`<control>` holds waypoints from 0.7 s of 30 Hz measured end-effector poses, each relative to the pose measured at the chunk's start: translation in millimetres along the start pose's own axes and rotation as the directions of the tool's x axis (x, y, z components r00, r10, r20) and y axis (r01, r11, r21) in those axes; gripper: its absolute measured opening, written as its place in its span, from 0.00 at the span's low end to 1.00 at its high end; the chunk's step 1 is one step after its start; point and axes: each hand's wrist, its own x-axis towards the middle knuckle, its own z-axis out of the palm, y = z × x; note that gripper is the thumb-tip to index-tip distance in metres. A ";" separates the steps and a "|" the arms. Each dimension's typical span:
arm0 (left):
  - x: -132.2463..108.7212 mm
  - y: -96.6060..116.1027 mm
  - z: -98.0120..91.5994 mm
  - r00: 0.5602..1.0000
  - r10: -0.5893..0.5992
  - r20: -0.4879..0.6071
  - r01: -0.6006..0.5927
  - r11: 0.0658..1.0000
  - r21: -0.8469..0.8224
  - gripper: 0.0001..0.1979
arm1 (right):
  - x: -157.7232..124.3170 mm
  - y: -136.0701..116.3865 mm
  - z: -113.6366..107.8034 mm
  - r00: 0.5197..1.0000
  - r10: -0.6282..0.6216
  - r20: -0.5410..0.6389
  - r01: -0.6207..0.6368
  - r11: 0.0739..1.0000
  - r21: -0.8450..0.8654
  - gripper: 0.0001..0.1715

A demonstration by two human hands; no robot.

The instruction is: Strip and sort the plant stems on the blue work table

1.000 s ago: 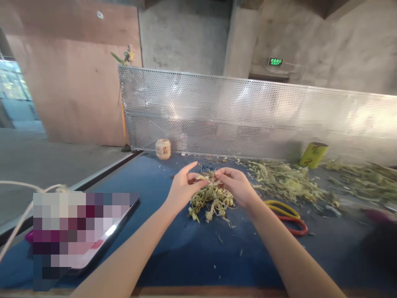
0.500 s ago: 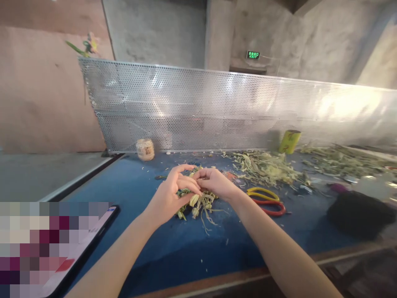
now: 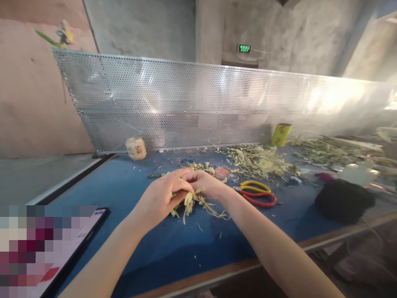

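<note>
My left hand (image 3: 163,194) and my right hand (image 3: 206,184) meet over the blue table, fingers curled together. Between and beneath them is a small bunch of dried, pale green plant strips (image 3: 188,199), with loose ends trailing toward me. Both hands look closed on these strips; my fingers hide part of the hold. Just right of my right wrist lie scissors (image 3: 259,200) with one yellow and one red handle. More plant scraps (image 3: 201,167) are scattered just beyond my fingers.
A perforated metal panel (image 3: 173,95) stands along the back edge. In front of it are a roll of twine (image 3: 136,148), a yellow-green cylinder (image 3: 281,134) and a dried plant heap (image 3: 260,160). A black bundle (image 3: 343,203) lies right; a phone (image 3: 85,238) is at lower left.
My hands have drawn closer together, the left fingers now bent over the strips. The view has swung a little to the right, so everything appears shifted left.
</note>
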 end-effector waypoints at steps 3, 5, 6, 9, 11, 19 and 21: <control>0.2 2.8 0.0 1.000 -0.029 0.009 0.029 0.997 -0.073 0.27 | -0.8 -1.2 2.4 1.000 0.000 0.018 -0.001 1.000 0.028 0.07; 0.7 4.9 0.2 0.996 -0.083 0.018 0.084 0.985 -0.152 0.26 | -0.9 -1.8 4.5 0.999 0.023 0.044 -0.027 0.996 0.089 0.07; 1.0 6.0 0.3 0.993 -0.117 0.022 0.119 0.972 -0.204 0.26 | -0.8 -1.7 5.5 0.997 0.038 0.064 -0.046 0.991 0.123 0.06; 2.0 8.3 0.5 0.974 -0.226 0.023 0.219 0.903 -0.369 0.25 | 0.5 -1.0 6.1 0.991 0.084 0.106 -0.100 0.982 0.162 0.06; 2.7 8.2 0.1 0.955 -0.295 0.007 0.269 0.860 -0.433 0.26 | 0.8 -3.1 3.8 0.993 0.109 0.054 -0.113 0.990 0.079 0.05; 5.5 -12.0 1.9 0.882 -0.436 -0.182 0.337 0.851 -0.404 0.27 | -23.9 -39.8 8.6 0.679 -0.724 -0.120 0.261 0.391 -0.883 0.14; 5.4 -17.3 2.8 0.870 -0.451 -0.200 0.361 0.859 -0.364 0.27 | -28.1 -39.6 17.8 0.817 -0.576 -0.007 0.190 0.281 -0.941 0.15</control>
